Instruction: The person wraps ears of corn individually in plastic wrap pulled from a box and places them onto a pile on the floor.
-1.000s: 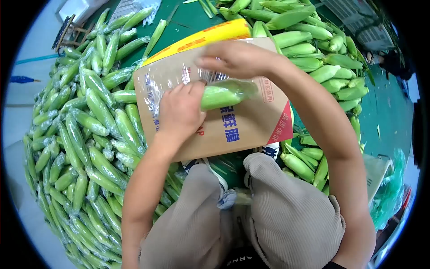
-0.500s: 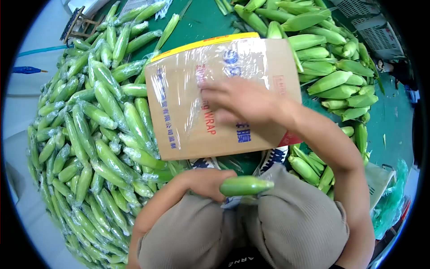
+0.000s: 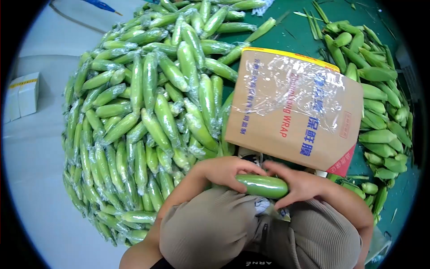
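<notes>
A green ear of corn [image 3: 262, 186] lies crosswise above my knees, smooth and shiny. My left hand [image 3: 230, 172] is wrapped round its left end. At its right end my right hand [image 3: 298, 181] curves with thumb and fingers apart on either side of the tip; whether it presses on the ear is hard to tell. Just beyond the hands sits a cardboard box [image 3: 268, 130] with a yellow edge, and crinkled clear film [image 3: 291, 85] lies over its top.
A large heap of film-wrapped corn [image 3: 152, 125] fills the left side. Unwrapped corn in husks [image 3: 378, 116] is piled at the right on the green floor [image 3: 286, 33]. A white stack [image 3: 22, 96] stands at the far left, with a blue pointed object [image 3: 101, 5] at the top.
My right hand has come down off the box to the corn's right end. The view has shifted left, and crinkled film now shows on the box top.
</notes>
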{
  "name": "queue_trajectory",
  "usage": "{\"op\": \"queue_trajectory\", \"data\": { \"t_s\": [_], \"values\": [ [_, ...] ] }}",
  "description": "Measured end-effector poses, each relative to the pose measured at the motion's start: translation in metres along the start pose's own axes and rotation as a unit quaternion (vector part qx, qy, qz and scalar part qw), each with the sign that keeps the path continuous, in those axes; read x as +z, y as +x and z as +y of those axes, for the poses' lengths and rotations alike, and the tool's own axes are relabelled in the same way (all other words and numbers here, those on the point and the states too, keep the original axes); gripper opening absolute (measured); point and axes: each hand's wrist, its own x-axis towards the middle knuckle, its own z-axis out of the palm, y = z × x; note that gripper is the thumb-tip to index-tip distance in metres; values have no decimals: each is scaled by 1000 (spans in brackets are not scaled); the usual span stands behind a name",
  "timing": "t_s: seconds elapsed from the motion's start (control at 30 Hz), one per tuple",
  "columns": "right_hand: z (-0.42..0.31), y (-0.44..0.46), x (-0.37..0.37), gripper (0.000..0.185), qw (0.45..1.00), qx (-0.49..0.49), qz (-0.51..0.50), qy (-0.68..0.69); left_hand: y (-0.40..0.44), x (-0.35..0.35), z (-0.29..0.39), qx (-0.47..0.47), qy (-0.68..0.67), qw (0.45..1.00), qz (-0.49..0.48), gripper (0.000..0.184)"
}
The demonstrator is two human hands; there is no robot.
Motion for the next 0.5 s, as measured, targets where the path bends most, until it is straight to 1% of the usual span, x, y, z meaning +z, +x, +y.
{"op": "queue_trajectory", "data": {
  "t_s": [0.07,0.1,0.13,0.17,0.2,0.23,0.27,0.3,0.33,0.4,0.43,0.5],
  "values": [
    [-21,14,0,108,991,100,-65,62,-8,4,-15,22,-185,982,40,64],
    [-17,14,6,105,996,79,-3,42,-16,0,-16,22,-189,977,99,63],
    [-9,19,15,102,997,52,51,18,-23,-13,-34,47,-174,973,146,54],
    [-5,25,22,98,995,19,101,-5,-25,-29,-52,176,-228,939,190,52],
    [-10,29,25,92,987,12,161,-2,-16,-23,-47,271,-303,872,274,53],
    [-21,37,24,92,980,23,198,-19,-8,-18,-42,370,-347,790,343,56],
    [-33,48,19,93,969,36,240,-36,22,6,-16,433,-413,669,441,60],
    [-41,64,14,94,952,-48,292,-74,47,15,-2,487,-323,684,437,64],
    [-52,78,13,99,936,-70,332,-95,71,15,-5,476,-220,706,476,68],
    [-67,98,12,110,899,-111,403,-131,74,18,13,443,-310,714,444,71],
    [-69,95,0,110,900,-134,375,-174,70,12,14,419,-294,720,469,70],
    [-72,64,-17,97,892,-115,365,-241,40,-7,11,367,-262,726,519,70]
  ]
}}
